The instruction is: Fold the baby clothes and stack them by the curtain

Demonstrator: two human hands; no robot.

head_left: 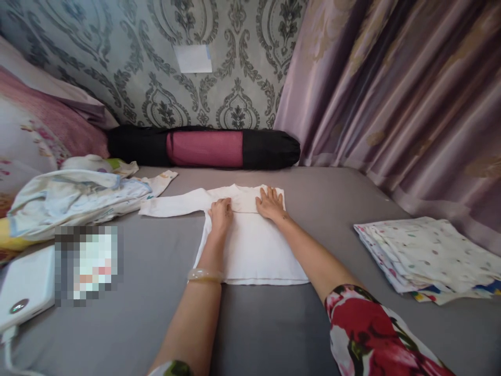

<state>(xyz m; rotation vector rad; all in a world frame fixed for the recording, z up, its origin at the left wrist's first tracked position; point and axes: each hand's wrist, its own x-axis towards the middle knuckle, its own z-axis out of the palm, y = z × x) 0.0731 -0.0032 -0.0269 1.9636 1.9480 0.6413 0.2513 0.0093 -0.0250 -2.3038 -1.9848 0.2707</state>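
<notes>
A small white long-sleeved shirt (258,256) lies spread on the grey sheet. One sleeve stretches out to the left, while the other is folded across the chest. At the cuff end of the folded sleeve, my left hand (221,213) has its fingers bent and pressed together on the fabric. My right hand (271,202) rests flat with fingers spread on the folded shoulder edge, pressing the cloth down. The cloth right under both hands is hidden.
Folded patterned cloths (426,256) are stacked at the right. Rumpled baby clothes (78,193) lie at the left, with a white power bank (27,287) and cable nearer. A black and pink roll bag (203,149) lies along the wall beside purple curtains (352,78).
</notes>
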